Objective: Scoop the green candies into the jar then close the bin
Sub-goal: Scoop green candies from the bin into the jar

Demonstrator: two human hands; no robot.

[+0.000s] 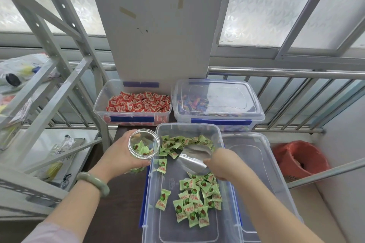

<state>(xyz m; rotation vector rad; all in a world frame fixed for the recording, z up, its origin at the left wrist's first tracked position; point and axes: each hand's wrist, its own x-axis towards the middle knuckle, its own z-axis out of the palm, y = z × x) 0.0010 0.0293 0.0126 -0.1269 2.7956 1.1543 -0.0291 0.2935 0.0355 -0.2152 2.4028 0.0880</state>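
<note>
A clear open bin (227,193) in front of me holds green wrapped candies (199,199) in two loose heaps. My left hand (120,154) grips a clear round jar (144,143) at the bin's left rim; the jar has a few green candies inside. My right hand (225,162) holds a metal scoop (194,157) inside the bin, its mouth toward the far heap. The bin's clear lid (258,163) lies just to the right of the bin, under its edge.
Behind stand an open bin of red candies (134,104) and a lidded bin of mixed candies (217,100). A metal shelf frame (59,77) is at the left, a red-lined waste basket (300,160) at the right, and a railing and window behind.
</note>
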